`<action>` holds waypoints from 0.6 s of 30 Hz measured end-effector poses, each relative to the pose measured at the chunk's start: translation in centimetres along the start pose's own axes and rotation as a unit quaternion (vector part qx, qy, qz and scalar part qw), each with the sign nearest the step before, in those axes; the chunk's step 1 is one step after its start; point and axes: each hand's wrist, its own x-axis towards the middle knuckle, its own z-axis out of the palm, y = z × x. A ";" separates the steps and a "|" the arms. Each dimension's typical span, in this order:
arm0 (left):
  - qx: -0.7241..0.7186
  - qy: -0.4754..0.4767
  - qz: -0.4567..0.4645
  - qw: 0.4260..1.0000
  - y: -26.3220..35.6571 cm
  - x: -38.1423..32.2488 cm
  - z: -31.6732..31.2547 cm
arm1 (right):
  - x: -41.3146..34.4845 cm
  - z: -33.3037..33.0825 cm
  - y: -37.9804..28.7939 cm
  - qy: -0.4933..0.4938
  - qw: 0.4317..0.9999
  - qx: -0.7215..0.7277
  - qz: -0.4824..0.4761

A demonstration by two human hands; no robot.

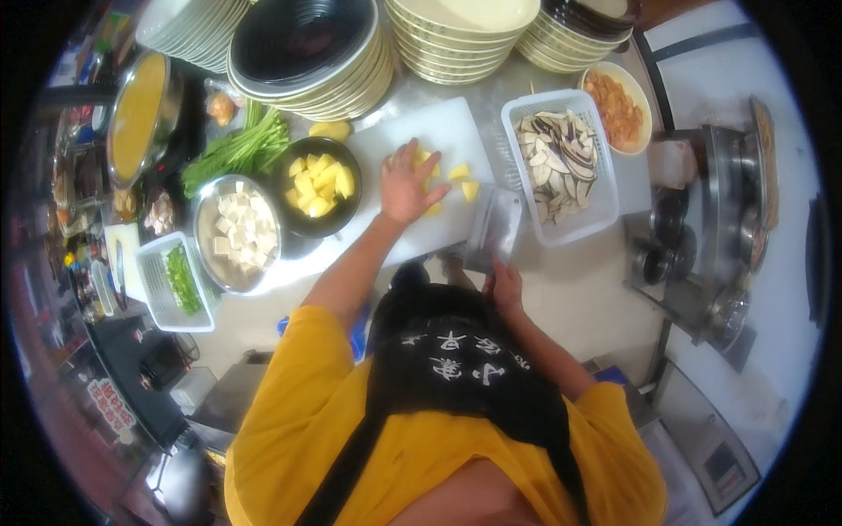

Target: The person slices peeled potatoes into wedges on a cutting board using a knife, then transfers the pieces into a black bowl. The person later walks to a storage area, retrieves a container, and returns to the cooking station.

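My left hand (406,187) lies palm down, fingers spread, over cut yellow pieces that look like potato on a white cutting board (454,125). Some of those pieces are partly hidden under it. To its right, two loose potato pieces (470,191) rest on the board. My right hand (506,287) grips the handle of a cleaver (498,220), whose broad blade reaches the board's right front corner. Left of the board stands a black bowl (349,214) filled with potato chunks (320,184). Behind that bowl lies a whole peeled potato (330,130).
A white plastic basket (612,197) holds sliced eggplant (559,164); beyond it is a bowl of orange-brown pieces (612,108). On the left are a steel bowl (205,246) of tofu cubes, leafy greens (240,148) and a basket of chopped greens (183,279). Stacked bowls (460,46) line the back.
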 end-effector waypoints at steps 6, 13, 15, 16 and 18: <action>0.049 -0.013 -0.001 0.999 1.3 -1.3 -0.5 | 3.7 6.1 -2.9 -0.004 0.989 -0.106 -0.101; 0.018 0.007 -0.082 0.996 1.2 -2.2 0.0 | 5.2 9.6 -6.5 -0.047 0.932 -0.347 -0.088; -0.010 0.041 -0.117 0.992 1.2 -2.2 0.7 | 5.0 10.7 -6.9 -0.059 0.923 -0.373 -0.078; -0.026 0.043 -0.144 0.988 1.2 -2.2 1.0 | 4.6 11.2 -6.9 -0.066 0.932 -0.349 -0.067; -0.042 0.086 -0.154 0.983 1.2 -2.2 1.6 | 4.0 12.6 -7.0 -0.068 0.945 -0.314 -0.055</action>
